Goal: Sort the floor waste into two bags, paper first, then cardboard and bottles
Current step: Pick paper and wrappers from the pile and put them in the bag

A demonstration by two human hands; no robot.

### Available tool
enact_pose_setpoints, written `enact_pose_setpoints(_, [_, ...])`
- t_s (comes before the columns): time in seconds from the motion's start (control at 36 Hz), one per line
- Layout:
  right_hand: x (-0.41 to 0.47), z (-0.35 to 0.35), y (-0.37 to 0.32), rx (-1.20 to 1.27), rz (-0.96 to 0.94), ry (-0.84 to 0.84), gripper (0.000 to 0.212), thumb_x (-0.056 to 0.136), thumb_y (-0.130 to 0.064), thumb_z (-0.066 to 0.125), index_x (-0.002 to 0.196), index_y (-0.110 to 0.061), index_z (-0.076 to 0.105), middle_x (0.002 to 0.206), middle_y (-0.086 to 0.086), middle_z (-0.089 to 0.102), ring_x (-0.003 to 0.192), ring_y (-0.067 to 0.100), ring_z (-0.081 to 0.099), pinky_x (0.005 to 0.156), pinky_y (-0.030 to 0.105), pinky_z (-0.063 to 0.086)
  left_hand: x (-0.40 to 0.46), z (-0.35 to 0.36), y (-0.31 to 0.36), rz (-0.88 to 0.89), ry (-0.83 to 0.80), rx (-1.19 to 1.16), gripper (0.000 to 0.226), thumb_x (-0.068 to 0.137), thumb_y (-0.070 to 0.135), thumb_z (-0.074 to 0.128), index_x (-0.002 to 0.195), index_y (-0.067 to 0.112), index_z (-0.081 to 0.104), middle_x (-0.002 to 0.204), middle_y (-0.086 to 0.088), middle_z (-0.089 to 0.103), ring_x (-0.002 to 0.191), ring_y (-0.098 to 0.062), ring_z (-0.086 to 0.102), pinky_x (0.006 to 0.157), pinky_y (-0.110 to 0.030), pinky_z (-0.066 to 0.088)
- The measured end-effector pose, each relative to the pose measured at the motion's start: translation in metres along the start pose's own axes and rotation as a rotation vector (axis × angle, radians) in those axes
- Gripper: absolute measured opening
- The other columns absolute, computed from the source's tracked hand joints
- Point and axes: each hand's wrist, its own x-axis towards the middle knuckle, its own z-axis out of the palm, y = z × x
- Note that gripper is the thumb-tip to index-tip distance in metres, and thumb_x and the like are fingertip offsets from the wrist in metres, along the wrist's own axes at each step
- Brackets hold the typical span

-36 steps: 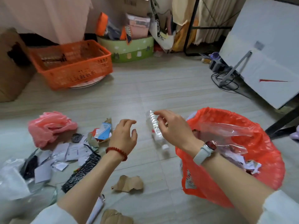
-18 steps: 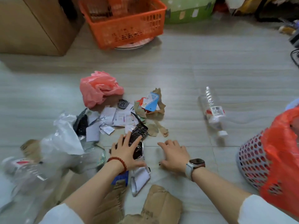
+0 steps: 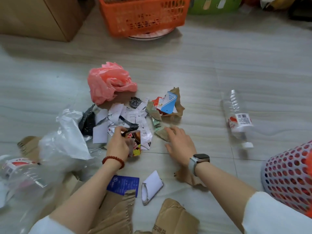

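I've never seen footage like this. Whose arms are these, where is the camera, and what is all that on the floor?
No machine here: a person wears a camera on the head, looking down at their own hands. The left hand, with a red bead bracelet, grips a crumpled colourful printed wrapper. The right hand, with a wristwatch, reaches with spread fingers toward a scrap in the pile of torn paper slips. Nearby lie a clear plastic bottle, a crumpled pink plastic bag and torn brown cardboard pieces. A perforated basket lined with an orange bag stands right.

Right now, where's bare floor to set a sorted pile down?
Bare floor lies between the paper scraps and the plastic bottle, and beyond the pink bag toward the orange basket. It is crowded around the left hand and among the cardboard pieces nearest you.
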Motion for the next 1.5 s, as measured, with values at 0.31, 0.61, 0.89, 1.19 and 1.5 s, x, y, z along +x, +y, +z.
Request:
enact_pose_setpoints(0.31, [0.001,0.025,-0.024,-0.163,-0.089,-0.022,0.034,0.085,0.003,0.042,0.116,-0.007,0.048,0.125,0.013,0.043,0.112,0.03,0.039,0.077,0.037,0.038,0.006,-0.014,-0.006,-0.002,0.033,0.224,0.023,0.092,0.032,0.046,0.092,0.014,0.059,0.093,-0.005,0.046,0.086,-0.027,0.054,0.071,-0.03,0.04])
enact_pose_setpoints(0.61, [-0.017,0.014,-0.004,-0.195,-0.174,0.158,0.025,0.05,-0.02,0.079,0.064,-0.017,0.058,0.07,0.002,0.058,0.061,0.022,0.056,0.051,0.023,0.042,0.034,0.012,0.006,0.365,0.086,0.356,0.022,0.065,-0.017,0.056,0.078,0.001,0.054,0.095,-0.018,0.052,0.08,-0.033,0.052,0.048,-0.033,0.039])
enact_pose_setpoints(0.89, [0.022,0.008,-0.024,-0.178,-0.149,-0.35,0.088,0.08,-0.065,0.051,0.144,-0.045,-0.006,0.156,0.008,-0.018,0.14,0.039,-0.022,0.113,0.058,-0.003,0.087,0.025,0.007,0.348,-0.21,0.801,0.066,0.097,0.019,0.032,0.144,0.04,-0.009,0.155,-0.001,-0.021,0.141,-0.032,-0.021,0.112,-0.056,-0.008])
enact_pose_setpoints(1.19, [0.014,0.038,-0.02,-0.077,-0.237,0.005,0.033,0.056,-0.015,0.081,0.086,-0.018,0.066,0.095,0.003,0.064,0.091,0.025,0.047,0.065,0.03,0.054,0.072,0.027,-0.019,0.404,-0.108,0.608,0.039,0.088,0.042,0.055,0.122,0.023,0.055,0.146,-0.004,0.038,0.136,-0.034,0.025,0.112,-0.052,0.012])
enact_pose_setpoints(1.5, [0.011,0.031,-0.029,0.103,-0.069,-0.073,0.036,0.092,-0.017,0.052,0.126,-0.016,0.041,0.129,0.002,0.038,0.112,0.023,0.037,0.078,0.03,0.037,0.073,0.031,-0.008,0.362,-0.032,0.485,0.024,0.089,0.024,0.056,0.112,0.017,0.055,0.129,0.001,0.05,0.118,-0.025,0.039,0.093,-0.039,0.029])
